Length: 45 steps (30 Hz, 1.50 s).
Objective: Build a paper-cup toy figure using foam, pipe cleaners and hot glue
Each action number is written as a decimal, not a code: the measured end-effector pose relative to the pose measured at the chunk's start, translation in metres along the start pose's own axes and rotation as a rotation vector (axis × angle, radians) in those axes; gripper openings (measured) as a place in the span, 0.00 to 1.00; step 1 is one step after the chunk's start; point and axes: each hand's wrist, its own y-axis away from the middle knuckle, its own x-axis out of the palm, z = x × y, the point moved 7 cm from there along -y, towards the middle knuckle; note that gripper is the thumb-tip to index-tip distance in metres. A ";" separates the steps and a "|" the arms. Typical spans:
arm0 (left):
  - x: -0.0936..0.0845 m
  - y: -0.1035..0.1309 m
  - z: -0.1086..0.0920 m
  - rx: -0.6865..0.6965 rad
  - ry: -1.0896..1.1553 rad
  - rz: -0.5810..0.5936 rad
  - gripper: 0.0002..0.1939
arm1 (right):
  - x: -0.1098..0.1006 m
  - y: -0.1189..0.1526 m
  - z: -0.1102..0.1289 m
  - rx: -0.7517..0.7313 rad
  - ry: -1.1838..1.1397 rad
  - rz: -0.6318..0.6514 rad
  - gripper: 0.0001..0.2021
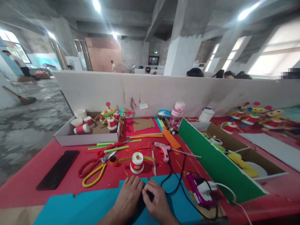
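My left hand (131, 192) and my right hand (156, 197) are close together over blue card sheets (93, 204) at the table's near edge. Both hands have curled fingers. Something dark shows between them, mostly hidden, and I cannot make out what it is. Just beyond my fingers stands a red and white paper-cup figure (137, 163) with coiled green-yellow paper arms and a small green piece on top. An orange paper ring (113, 160) lies at its left arm. To its right is a slim white stick or pen (154, 162).
Scissors with red and yellow handles (95, 172) and a black phone (58, 170) lie left. A pink glue gun (163, 150) and purple power strip (201, 190) are right, with loose cables. Boxes hold paper cups (82, 128) and yellow pieces (242, 164). A white partition (159, 90) stands behind.
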 end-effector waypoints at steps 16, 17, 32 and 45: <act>-0.159 -0.037 0.081 -0.038 0.047 -0.549 0.10 | 0.040 -0.054 0.027 -0.457 0.108 -0.069 0.17; -0.171 -0.057 0.090 -0.044 -0.003 -0.522 0.10 | 0.045 -0.050 0.028 -0.476 0.102 -0.028 0.17; -0.143 -0.202 0.116 0.065 -0.180 -0.209 0.11 | 0.059 -0.046 0.014 -0.251 -0.055 0.229 0.19; -0.142 -0.186 0.101 0.215 -0.280 -0.083 0.12 | 0.061 -0.042 0.024 -0.257 -0.121 0.308 0.17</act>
